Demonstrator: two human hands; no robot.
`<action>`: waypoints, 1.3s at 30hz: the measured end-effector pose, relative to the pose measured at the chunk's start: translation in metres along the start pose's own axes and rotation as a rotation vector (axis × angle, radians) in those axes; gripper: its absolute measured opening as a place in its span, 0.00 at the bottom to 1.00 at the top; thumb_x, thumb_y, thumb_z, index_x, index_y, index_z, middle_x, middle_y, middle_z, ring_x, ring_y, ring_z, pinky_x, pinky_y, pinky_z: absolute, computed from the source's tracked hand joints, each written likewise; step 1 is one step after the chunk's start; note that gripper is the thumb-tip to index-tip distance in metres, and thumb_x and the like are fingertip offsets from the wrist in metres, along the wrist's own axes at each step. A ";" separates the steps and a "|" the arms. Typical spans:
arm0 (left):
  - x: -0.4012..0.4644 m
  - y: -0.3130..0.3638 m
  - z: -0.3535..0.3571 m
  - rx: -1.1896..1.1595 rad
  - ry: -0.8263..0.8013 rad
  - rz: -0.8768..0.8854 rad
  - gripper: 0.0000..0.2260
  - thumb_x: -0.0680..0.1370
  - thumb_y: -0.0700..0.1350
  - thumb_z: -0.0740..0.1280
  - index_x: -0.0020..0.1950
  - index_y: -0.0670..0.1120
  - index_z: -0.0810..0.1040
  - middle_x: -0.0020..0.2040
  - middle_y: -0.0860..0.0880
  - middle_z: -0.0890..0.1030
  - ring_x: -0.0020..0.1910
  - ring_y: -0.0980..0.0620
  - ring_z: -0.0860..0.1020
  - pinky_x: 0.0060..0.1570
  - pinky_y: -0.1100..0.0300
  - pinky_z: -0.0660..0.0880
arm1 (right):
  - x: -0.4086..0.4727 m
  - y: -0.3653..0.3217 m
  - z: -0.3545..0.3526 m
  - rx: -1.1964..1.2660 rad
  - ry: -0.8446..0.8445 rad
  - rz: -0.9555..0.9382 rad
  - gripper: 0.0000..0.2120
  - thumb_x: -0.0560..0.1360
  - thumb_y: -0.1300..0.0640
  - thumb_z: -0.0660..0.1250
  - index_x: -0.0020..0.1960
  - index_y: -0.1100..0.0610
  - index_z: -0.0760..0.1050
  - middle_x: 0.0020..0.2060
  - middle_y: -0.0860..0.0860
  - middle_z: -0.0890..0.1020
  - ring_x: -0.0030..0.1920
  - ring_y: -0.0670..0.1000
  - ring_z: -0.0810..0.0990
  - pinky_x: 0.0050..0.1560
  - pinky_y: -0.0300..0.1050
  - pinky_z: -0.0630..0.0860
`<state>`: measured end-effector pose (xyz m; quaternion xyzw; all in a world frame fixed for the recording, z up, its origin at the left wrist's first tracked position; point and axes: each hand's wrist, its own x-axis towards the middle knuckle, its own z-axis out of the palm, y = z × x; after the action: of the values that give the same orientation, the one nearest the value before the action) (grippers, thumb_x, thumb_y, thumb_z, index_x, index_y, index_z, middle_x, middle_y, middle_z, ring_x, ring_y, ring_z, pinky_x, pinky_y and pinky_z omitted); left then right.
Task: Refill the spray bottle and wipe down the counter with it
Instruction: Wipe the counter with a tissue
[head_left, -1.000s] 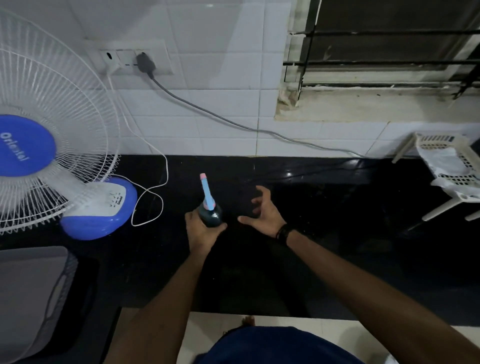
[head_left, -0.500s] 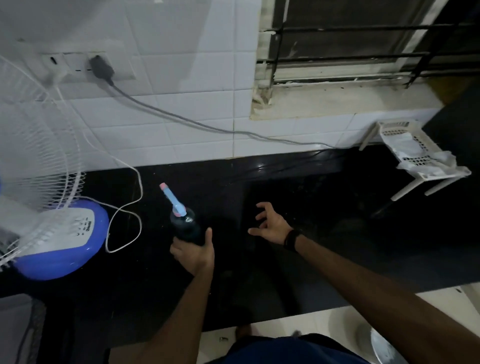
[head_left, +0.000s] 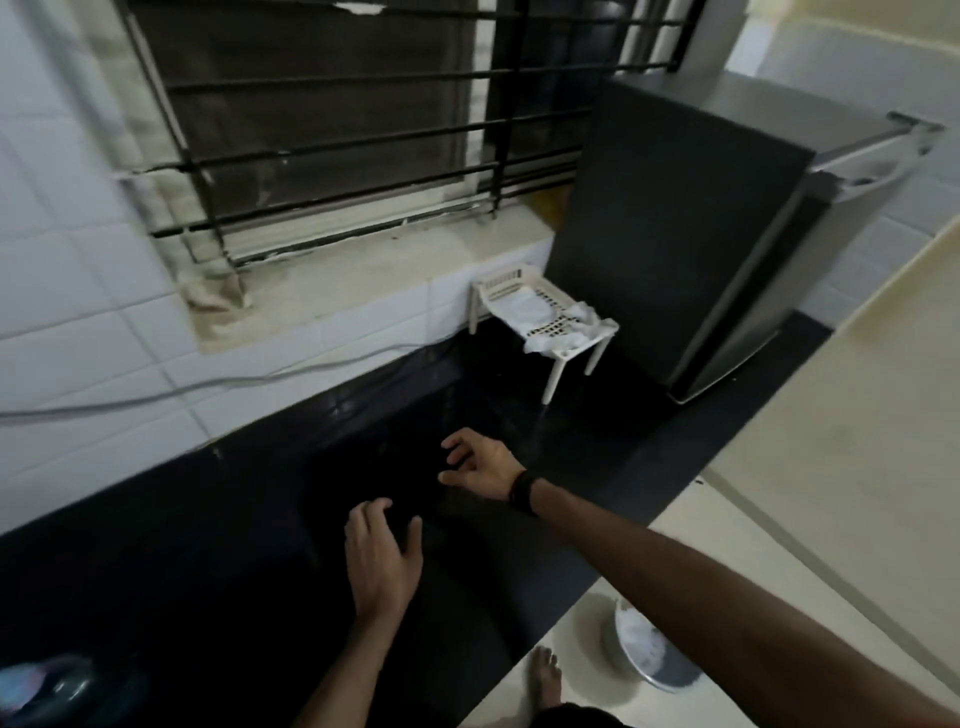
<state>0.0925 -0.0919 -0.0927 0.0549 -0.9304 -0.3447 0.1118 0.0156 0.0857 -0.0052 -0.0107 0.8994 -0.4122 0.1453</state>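
Observation:
My left hand (head_left: 382, 561) hovers palm down over the black counter (head_left: 208, 519), fingers apart and holding nothing. My right hand (head_left: 478, 465), with a black band on its wrist, is a little farther right and forward, also spread and empty. A blurred dark rounded thing with a pale blue and pink part (head_left: 44, 686) sits at the bottom left corner; it looks like the spray bottle, but I cannot tell for sure. A white cloth (head_left: 540, 317) lies on a small white plastic rack (head_left: 558, 358) at the back of the counter.
A dark small fridge (head_left: 675, 249) stands on the counter's right end, behind the rack. A grey cable (head_left: 208, 387) runs along the white tiled wall under a barred window (head_left: 337, 130). On the floor are a round basin (head_left: 644, 654) and my bare foot (head_left: 545, 675).
My left hand has let go of the spray bottle and is now empty. The view has swung right: the fan has left the frame and the fridge has come in.

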 end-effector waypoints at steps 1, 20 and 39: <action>0.009 0.011 0.008 -0.014 -0.020 0.001 0.18 0.75 0.49 0.73 0.60 0.42 0.75 0.57 0.42 0.75 0.55 0.41 0.77 0.52 0.46 0.77 | 0.005 0.009 -0.018 0.014 0.032 0.010 0.20 0.71 0.55 0.77 0.60 0.54 0.75 0.46 0.47 0.80 0.43 0.47 0.79 0.53 0.47 0.79; 0.058 0.120 0.102 0.031 -0.117 -0.247 0.17 0.77 0.49 0.72 0.63 0.47 0.74 0.62 0.49 0.74 0.60 0.49 0.76 0.51 0.56 0.76 | 0.155 0.108 -0.232 -0.487 0.098 0.046 0.22 0.78 0.54 0.65 0.71 0.57 0.73 0.67 0.57 0.77 0.68 0.57 0.73 0.68 0.48 0.69; 0.098 0.180 0.080 -0.930 -0.052 -0.506 0.20 0.80 0.43 0.68 0.70 0.56 0.70 0.57 0.51 0.83 0.50 0.49 0.84 0.44 0.60 0.78 | 0.119 0.063 -0.179 0.921 -0.528 0.014 0.19 0.77 0.77 0.57 0.58 0.61 0.79 0.45 0.52 0.82 0.44 0.46 0.83 0.49 0.37 0.81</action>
<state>-0.0268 0.0770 -0.0176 0.2136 -0.6394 -0.7384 0.0144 -0.1405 0.2434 0.0283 -0.0434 0.5580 -0.7468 0.3593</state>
